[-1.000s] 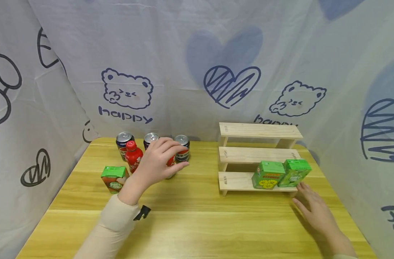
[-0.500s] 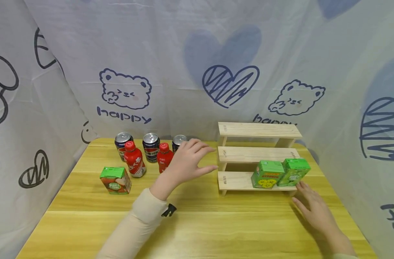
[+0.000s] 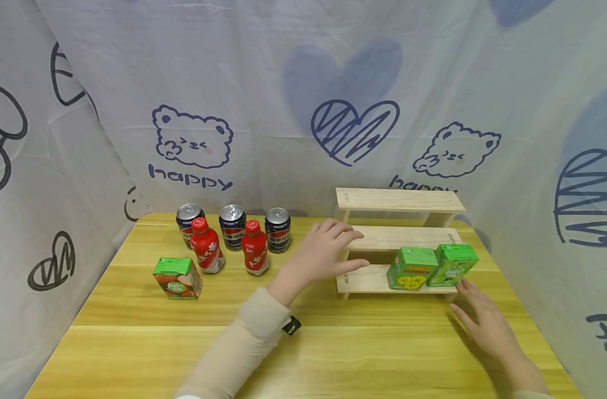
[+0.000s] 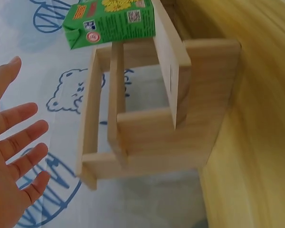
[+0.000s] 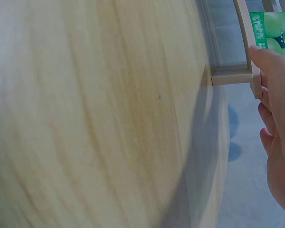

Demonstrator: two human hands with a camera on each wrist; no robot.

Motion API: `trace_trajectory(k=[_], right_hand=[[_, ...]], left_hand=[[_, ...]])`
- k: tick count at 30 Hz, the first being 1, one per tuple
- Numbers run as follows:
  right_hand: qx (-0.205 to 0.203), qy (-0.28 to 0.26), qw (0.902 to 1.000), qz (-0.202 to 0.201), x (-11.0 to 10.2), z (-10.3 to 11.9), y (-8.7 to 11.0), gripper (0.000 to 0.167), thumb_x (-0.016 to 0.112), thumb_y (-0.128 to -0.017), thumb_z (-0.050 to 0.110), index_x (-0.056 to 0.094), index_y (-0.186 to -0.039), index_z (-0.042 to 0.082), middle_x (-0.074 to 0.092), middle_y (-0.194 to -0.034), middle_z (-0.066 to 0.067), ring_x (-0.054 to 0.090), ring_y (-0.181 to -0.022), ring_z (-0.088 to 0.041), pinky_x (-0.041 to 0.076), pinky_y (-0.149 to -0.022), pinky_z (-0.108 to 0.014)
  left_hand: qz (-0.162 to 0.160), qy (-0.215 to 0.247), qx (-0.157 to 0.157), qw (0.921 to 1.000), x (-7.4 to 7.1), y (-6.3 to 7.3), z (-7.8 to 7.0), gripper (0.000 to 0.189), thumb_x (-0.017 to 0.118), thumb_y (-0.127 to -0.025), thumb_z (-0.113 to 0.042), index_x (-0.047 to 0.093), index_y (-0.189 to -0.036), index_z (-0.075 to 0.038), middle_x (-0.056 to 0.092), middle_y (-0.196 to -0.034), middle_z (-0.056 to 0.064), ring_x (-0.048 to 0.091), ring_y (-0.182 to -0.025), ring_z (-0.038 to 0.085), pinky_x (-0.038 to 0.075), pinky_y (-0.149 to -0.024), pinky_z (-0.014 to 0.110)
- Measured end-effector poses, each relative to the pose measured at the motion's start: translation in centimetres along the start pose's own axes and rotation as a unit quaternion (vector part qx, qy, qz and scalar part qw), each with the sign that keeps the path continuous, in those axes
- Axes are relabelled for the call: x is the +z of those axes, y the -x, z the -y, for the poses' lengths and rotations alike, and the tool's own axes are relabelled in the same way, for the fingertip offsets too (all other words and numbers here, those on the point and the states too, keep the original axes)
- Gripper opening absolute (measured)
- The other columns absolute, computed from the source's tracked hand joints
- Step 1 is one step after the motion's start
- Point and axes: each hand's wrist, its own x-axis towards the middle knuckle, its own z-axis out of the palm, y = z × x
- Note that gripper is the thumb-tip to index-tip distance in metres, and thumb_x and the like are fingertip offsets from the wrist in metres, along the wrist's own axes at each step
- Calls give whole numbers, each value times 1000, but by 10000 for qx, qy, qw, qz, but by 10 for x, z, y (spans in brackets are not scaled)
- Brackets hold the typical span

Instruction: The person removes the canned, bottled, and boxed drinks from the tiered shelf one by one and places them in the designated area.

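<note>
My left hand [image 3: 328,252] hovers at the left end of a three-tier wooden shelf [image 3: 365,282], thumb and fingers spread with nothing between them. In the left wrist view this left hand [image 4: 12,142] is apart from the shelf and from a green juice box with yellow flowers [image 4: 114,21]. That juice box [image 3: 412,270] stands on the lowest tier, beside a second green juice box [image 3: 452,266] at the tier's right end. My right hand [image 3: 488,324] rests by that end with loose fingers. In the right wrist view, a fingertip of the right hand [image 5: 282,118] touches the board's edge beside the green box.
Left on the table [image 3: 133,343] stand a red-and-green juice box [image 3: 178,279], two red bottles [image 3: 208,246] [image 3: 255,249], and three dark cans [image 3: 188,221] [image 3: 231,226] [image 3: 278,230] behind them. A printed curtain [image 3: 263,111] hangs behind and at both sides.
My left hand has moved right, from above the bottles and cans to the left end of the shelf, still holding nothing. My right hand has stayed by the shelf.
</note>
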Motion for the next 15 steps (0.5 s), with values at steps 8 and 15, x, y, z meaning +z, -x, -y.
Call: trace_trajectory(k=[8,15], right_hand=[[-4,-22,10000,13,0,0,0,57,58,-98,27,42,-144,-2,36,-150,-29,26,-146,-38,5,-124,-38],[-24,-34,10000,6,0,-1,1,57,58,-98,26,41,-145,-2,35,-151,-28,26,-146,-39,3,-124,-34]], left_hand=[[505,-3,-256,9984,16,-14,-18,62,52,-87,-70,57,-133,-29,60,-128,-8,51,-120,15,44,-99,37],[785,184,-470,9956,32,-26,-33,67,47,-86,-74,55,-135,-29,58,-132,-8,50,-123,15,43,-100,37]])
